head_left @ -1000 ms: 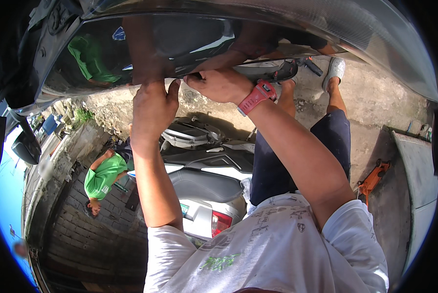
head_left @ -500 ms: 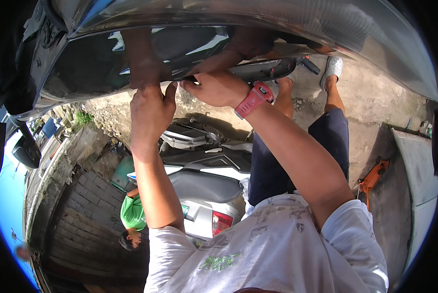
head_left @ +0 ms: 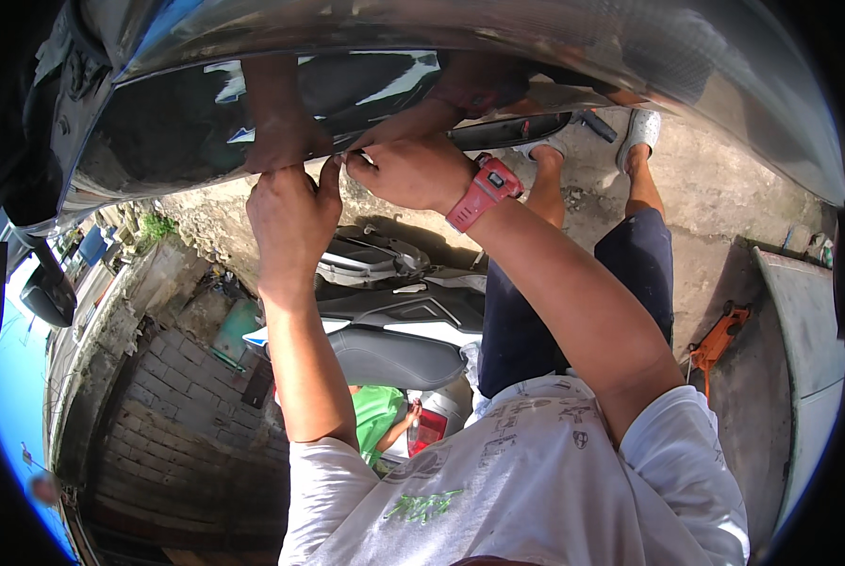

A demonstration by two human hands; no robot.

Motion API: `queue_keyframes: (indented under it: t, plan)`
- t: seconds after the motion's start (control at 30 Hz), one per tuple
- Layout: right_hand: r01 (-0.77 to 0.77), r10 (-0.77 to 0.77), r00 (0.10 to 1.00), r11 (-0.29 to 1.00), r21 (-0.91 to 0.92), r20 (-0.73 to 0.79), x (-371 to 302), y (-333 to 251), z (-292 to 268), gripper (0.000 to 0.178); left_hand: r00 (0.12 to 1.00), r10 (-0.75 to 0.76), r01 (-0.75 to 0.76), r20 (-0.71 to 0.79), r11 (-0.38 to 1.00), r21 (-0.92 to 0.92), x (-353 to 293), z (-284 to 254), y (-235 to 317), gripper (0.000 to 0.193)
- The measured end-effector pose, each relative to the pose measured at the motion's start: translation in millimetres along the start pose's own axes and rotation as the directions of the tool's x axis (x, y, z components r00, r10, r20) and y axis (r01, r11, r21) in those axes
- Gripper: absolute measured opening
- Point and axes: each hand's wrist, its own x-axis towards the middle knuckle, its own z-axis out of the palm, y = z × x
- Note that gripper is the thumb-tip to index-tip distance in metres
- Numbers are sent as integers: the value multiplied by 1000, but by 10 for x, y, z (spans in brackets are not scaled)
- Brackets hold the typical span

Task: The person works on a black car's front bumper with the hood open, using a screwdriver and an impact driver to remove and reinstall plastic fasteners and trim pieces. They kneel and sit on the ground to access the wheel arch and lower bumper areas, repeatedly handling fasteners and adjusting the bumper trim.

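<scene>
A glossy dark vehicle panel (head_left: 187,127) stretches across the top, mirroring my arms. At its lower edge, my left hand (head_left: 293,209) is closed, its curled fingertips hidden against the edge and its thumb pointing up. Close beside it, my right hand (head_left: 413,174) pinches at the same edge, thumb and forefinger near my left thumb. What sits between the fingertips is too small to make out. A red watch (head_left: 486,191) is on my right wrist. Just past that hand, a long black trim recess (head_left: 512,132) with a small red spot runs along the panel.
Behind my arms stands a motorcycle with a black seat (head_left: 385,357). A person in a green shirt (head_left: 377,415) is beside its tail, partly covered by my left arm. An orange floor jack (head_left: 721,338) lies at the right. A dark mirror (head_left: 50,292) sticks out at the left.
The person in green has moved rightward to the motorcycle's tail. My right hand has shifted slightly left and down along the edge; my left hand has barely moved.
</scene>
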Motion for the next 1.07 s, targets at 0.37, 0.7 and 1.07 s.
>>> queue_keyframes:
  t: [0.37,0.7,1.07]
  plan:
    - [74,-75,996,997,-17,-47,34,38,55,40,1000,-23,21,-16,994,-109,-22,39,-113,20]
    - [-124,109,988,983,139,113,-6,43,14,38,1000,-21,22,-21,999,25,-18,37,-99,23]
    - [-99,89,994,983,155,70,-26,-18,4,36,991,-86,91,107,995,-46,3,-98,-55,28]
